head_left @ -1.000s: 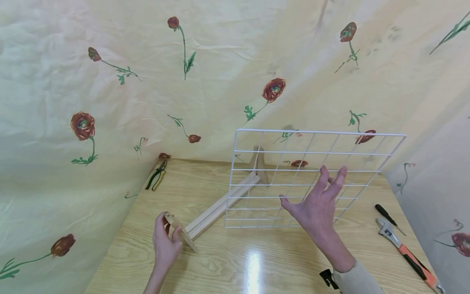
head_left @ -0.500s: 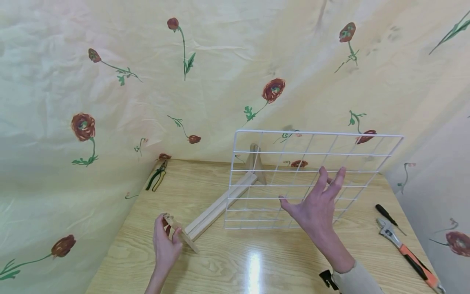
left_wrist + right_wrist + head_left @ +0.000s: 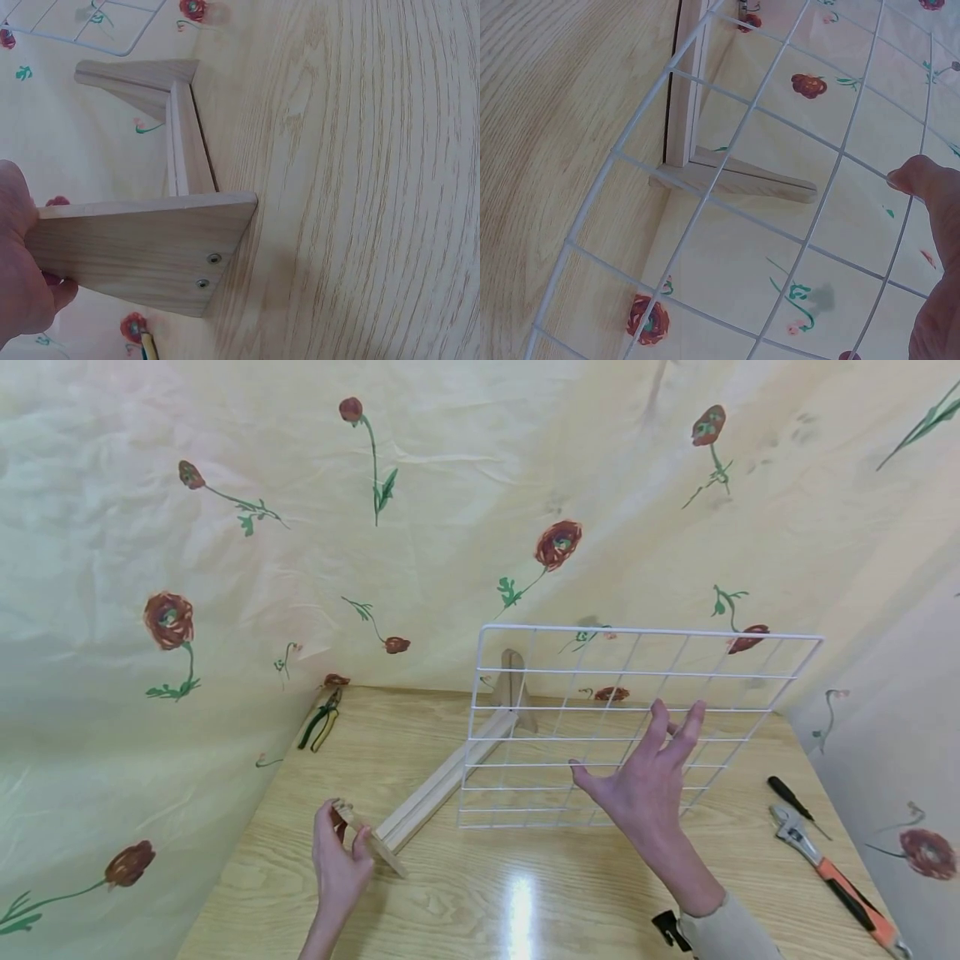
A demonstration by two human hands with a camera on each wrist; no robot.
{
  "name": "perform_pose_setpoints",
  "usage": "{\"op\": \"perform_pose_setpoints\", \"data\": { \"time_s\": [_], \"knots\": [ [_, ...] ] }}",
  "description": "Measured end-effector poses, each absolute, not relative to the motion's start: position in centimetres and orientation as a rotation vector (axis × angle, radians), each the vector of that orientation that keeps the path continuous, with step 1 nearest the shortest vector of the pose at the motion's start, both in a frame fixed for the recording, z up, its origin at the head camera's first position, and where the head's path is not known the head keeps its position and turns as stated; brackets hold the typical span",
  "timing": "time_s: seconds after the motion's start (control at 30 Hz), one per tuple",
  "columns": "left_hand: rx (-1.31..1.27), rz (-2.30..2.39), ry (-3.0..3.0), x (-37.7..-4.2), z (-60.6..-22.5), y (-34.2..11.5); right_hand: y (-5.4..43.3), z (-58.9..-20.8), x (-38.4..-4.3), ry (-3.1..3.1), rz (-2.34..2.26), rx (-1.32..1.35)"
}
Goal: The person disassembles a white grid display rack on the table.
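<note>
A wooden stand (image 3: 442,781) lies across the table, a grooved bar joining two tapered upright end boards. My left hand (image 3: 339,864) grips the near end board (image 3: 142,244) by its upper part, with two screw heads showing low on that board. The far end board (image 3: 742,178) rises close to the back wall, seen partly through the grid. Right of the stand, my right hand (image 3: 647,785) holds a white wire grid panel (image 3: 600,672), its thumb and fingers spread over the wires. The panel leans tilted, the stand's far end behind it. Some right fingertips are hidden.
Pliers (image 3: 324,720) lie at the back left of the wooden table (image 3: 450,910). On the right are a black-handled screwdriver (image 3: 791,797) and an adjustable wrench (image 3: 828,877) with an orange-and-black handle. Flower-patterned cloth (image 3: 450,485) hangs along the back and sides.
The stand's far end has swung a little to the left behind the grid panel, while the left hand keeps its grip. The panel and right hand have hardly moved.
</note>
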State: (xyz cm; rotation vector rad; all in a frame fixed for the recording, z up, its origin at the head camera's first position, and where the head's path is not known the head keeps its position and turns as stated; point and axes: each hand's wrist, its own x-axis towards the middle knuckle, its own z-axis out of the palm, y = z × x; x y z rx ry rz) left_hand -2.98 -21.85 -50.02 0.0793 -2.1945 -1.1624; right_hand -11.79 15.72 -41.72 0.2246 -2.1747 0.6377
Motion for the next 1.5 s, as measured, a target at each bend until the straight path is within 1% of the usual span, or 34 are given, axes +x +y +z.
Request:
{"op": "perform_pose_setpoints", "data": {
  "time_s": [0.43, 1.1, 1.5],
  "knots": [
    [0.083, -1.149, -2.192, -2.85, -50.02, -21.85, 15.62, -41.74, -11.8, -2.18, 0.631, 0.224],
    [0.014, -1.17, -2.123, -2.88, -50.6, -22.03, 15.48, -41.62, -11.65, -2.191, 0.654, 0.21],
    [0.042, -1.143, -2.14, -2.66, -50.66, -22.05, 15.39, -41.55, -11.57, -2.197, 0.662, 0.207]
  ]
}}
